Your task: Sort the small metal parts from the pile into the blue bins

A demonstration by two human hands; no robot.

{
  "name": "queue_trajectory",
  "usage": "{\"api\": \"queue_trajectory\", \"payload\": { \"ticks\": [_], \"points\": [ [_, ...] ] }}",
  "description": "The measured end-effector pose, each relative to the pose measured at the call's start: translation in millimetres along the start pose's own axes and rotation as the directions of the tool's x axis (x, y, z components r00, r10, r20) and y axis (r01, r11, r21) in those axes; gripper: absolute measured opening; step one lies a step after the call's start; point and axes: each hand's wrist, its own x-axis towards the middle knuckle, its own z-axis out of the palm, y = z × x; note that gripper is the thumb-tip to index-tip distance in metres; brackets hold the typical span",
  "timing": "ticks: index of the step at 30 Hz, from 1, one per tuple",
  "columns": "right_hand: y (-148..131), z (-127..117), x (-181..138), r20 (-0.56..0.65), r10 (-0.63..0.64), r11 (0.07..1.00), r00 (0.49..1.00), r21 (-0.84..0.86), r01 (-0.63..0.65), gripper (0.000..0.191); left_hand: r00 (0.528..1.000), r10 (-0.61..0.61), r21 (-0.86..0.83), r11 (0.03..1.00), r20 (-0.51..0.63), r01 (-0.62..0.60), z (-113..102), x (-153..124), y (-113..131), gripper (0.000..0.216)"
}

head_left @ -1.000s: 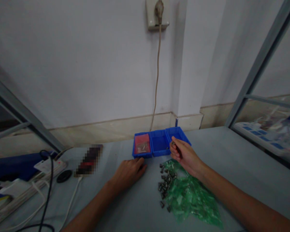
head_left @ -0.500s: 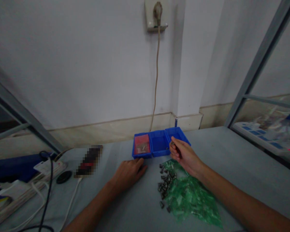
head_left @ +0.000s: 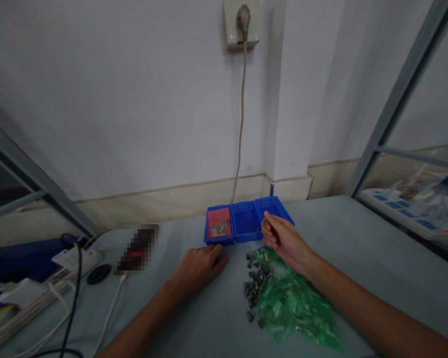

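My right hand [head_left: 285, 241] is raised a little above the table, fingers pinched on a small dark metal piece at the front edge of the blue bins [head_left: 248, 221]. My left hand [head_left: 199, 266] rests palm down on the grey table, fingers loosely together, just in front of the left bin, which holds a red bag [head_left: 218, 221]. A pile of small dark metal parts [head_left: 256, 283] lies beside a heap of green plastic pieces [head_left: 294, 306] under my right forearm.
Three blue bins stand in a row near the wall. Cables and a power strip [head_left: 65, 271] crowd the table's left side, next to a blurred dark object [head_left: 136, 248]. A cord [head_left: 242, 124] hangs from a wall socket. A metal frame post [head_left: 392, 104] stands at right.
Almost nothing has moved. My right hand has shifted very slightly, still pinched over the bins; my left hand stays flat on the table.
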Motion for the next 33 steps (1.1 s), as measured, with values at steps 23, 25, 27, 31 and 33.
{"api": "queue_trajectory", "payload": {
  "ticks": [23,25,27,31,33],
  "points": [
    [-1.4,1.0,-1.1,-0.035,-0.043,0.999,0.998,-0.022,0.042,0.035,1.000,-0.005,0.045,0.999,0.019,0.005,0.5,0.2,-1.5,0.030],
    [-1.4,1.2,-1.1,-0.030,-0.042,0.999,0.999,-0.025,0.041,0.033,1.000,-0.011,0.054,0.998,0.019,0.010,0.2,0.1,-1.5,0.031],
    [-1.1,1.3,-1.0,-0.019,-0.043,0.999,0.999,-0.027,0.042,0.032,0.999,-0.020,0.066,0.998,0.027,0.018,-0.8,-0.1,-1.4,0.032],
    [0.6,0.5,-1.4,-0.016,-0.056,0.998,0.998,-0.025,0.056,0.030,0.998,-0.029,0.080,0.996,0.051,0.025,-2.8,-0.2,-1.5,0.031],
    [1.6,-0.4,-1.4,-0.021,-0.071,0.997,0.997,-0.043,0.070,0.029,0.998,-0.029,0.081,0.996,0.048,0.025,-2.6,-0.5,-1.9,0.032]
  ]
}}
